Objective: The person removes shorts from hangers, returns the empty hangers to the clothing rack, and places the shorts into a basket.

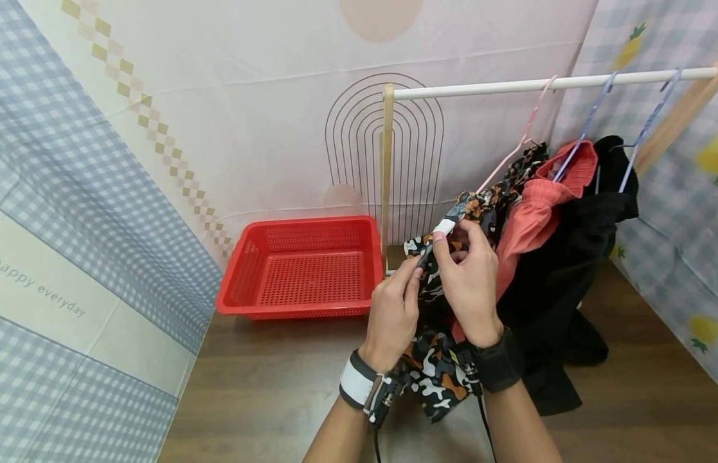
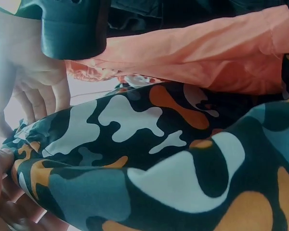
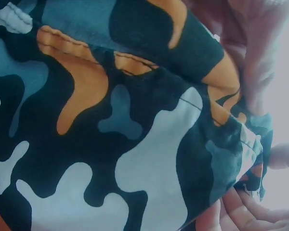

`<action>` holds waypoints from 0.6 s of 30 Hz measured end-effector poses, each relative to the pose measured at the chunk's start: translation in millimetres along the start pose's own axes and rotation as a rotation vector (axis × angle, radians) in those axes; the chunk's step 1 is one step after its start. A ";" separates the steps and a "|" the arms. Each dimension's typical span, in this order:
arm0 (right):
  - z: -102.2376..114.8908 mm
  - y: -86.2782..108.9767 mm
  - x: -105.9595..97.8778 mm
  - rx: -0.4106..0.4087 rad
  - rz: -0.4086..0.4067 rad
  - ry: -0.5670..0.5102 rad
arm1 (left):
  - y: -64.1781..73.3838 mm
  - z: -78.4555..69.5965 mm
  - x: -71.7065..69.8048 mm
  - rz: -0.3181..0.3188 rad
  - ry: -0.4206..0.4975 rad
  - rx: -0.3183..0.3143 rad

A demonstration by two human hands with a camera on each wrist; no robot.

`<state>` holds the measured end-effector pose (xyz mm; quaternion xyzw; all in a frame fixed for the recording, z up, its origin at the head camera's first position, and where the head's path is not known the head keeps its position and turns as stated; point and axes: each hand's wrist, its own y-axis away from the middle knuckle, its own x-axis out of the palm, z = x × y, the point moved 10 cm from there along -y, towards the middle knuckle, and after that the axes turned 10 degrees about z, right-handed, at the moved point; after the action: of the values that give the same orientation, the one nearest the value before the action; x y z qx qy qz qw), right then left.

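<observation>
Camouflage-print pants (image 1: 436, 373) in black, white, orange and grey hang from a pink hanger (image 1: 533, 119). Both hands are at the gathered waistband, near a white patch (image 1: 444, 226). My left hand (image 1: 392, 315) pinches the near end of the waistband between thumb and fingers. Slightly farther along, my right hand (image 1: 471, 283) pinches the band by the white patch, thumb on top. In the left wrist view, the printed cloth (image 2: 130, 115) stretches away from the fingertips. Cloth fills most of the right wrist view, with stitching (image 3: 130, 62) along the band. The hanger's lower part is hidden in the cloth.
A white rail (image 1: 480, 89) on wooden posts (image 1: 387, 173) carries the hangers. Coral pants (image 1: 535, 212) and a black garment (image 1: 549, 289) hang on blue-purple hangers (image 1: 590, 119) to the right. A red perforated basket (image 1: 301, 312) sits on the wooden floor (image 1: 249, 386) at left.
</observation>
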<state>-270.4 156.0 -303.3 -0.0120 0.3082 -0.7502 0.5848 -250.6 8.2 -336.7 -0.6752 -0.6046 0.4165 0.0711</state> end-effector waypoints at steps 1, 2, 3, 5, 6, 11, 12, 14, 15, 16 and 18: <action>0.1 0.2 0.1 0.004 0.002 0.000 | -0.1 0.8 0.1 0.002 0.009 -0.006; -0.2 0.3 0.5 0.007 0.004 0.000 | -0.2 1.4 0.1 0.004 0.017 -0.010; -0.1 0.4 0.6 0.009 0.006 -0.001 | -0.5 1.7 0.0 0.004 0.027 -0.010; 1.2 -0.3 0.7 0.006 0.008 -0.004 | -1.4 2.7 -0.5 0.006 0.038 -0.017; 2.2 -0.7 0.5 0.004 0.007 -0.006 | -2.0 2.8 -0.8 0.005 0.040 -0.018; 5.0 -3.3 -1.5 -0.002 -0.003 -0.004 | -5.2 2.9 -0.7 0.008 0.053 -0.023; 4.8 -3.6 -1.4 -0.001 -0.002 -0.002 | -5.5 2.9 -0.8 0.008 0.055 -0.023; 4.6 -3.9 -1.1 0.001 -0.002 -0.005 | -5.4 3.6 -0.6 0.008 0.063 -0.026; 4.7 -3.9 -1.0 0.001 -0.002 -0.007 | -5.2 3.8 -0.6 0.008 0.066 -0.027; 4.8 -3.8 -0.6 0.002 0.000 -0.010 | -5.0 3.7 -0.7 0.008 0.069 -0.027; 4.6 -3.8 0.1 0.002 0.001 -0.016 | -4.6 3.5 -1.0 0.008 0.079 -0.029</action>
<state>-271.9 154.4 -297.8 -0.0171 0.3028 -0.7502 0.5876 -256.2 7.1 -335.8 -0.6945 -0.6047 0.3808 0.0835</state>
